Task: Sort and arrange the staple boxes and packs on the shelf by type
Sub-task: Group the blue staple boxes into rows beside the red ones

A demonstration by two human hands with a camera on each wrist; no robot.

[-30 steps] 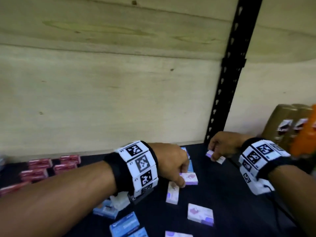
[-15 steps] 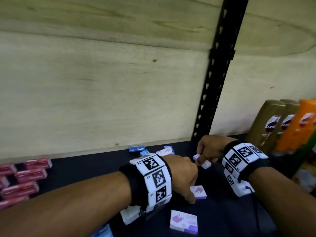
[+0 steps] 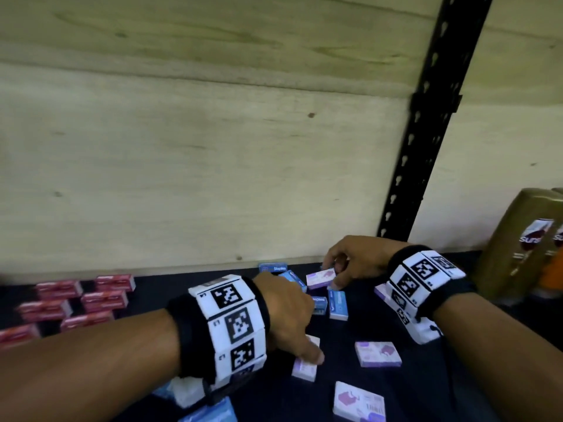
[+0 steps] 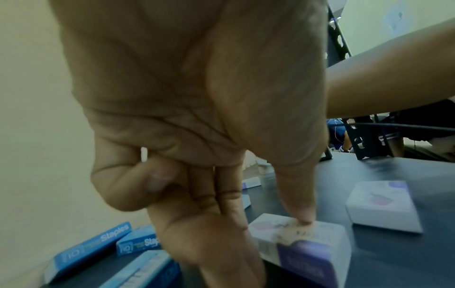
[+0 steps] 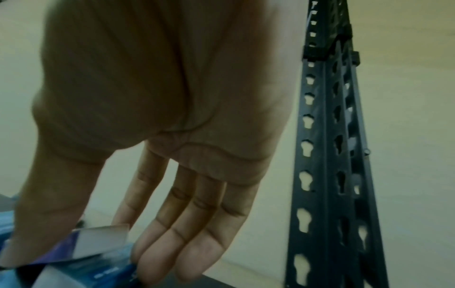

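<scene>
Small staple boxes lie on the dark shelf [image 3: 426, 391]. My left hand [image 3: 309, 350] pinches a white-and-purple box [image 3: 303, 368]. In the left wrist view its thumb [image 4: 299, 212] presses the top of that box [image 4: 320, 249], with the fingers down its left side. My right hand [image 3: 330, 274] holds a second white-and-purple box [image 3: 320, 277] between thumb and fingers, just above the blue boxes [image 3: 338, 304] near the back wall. The right wrist view shows that box [image 5: 101, 241] beside the thumb. Red boxes [image 3: 103, 300] are grouped at the left.
Two more white-and-purple boxes [image 3: 377, 353] [image 3: 359, 403] lie loose at the front right. Other blue boxes [image 3: 272, 268] sit against the wooden back wall. A black slotted upright [image 3: 426, 132] rises behind my right hand. Gold bottles [image 3: 524, 245] stand at the far right.
My right hand has carried its white-and-purple box leftward, over the blue boxes by the back wall. My left hand has kept its hold on the other white-and-purple box.
</scene>
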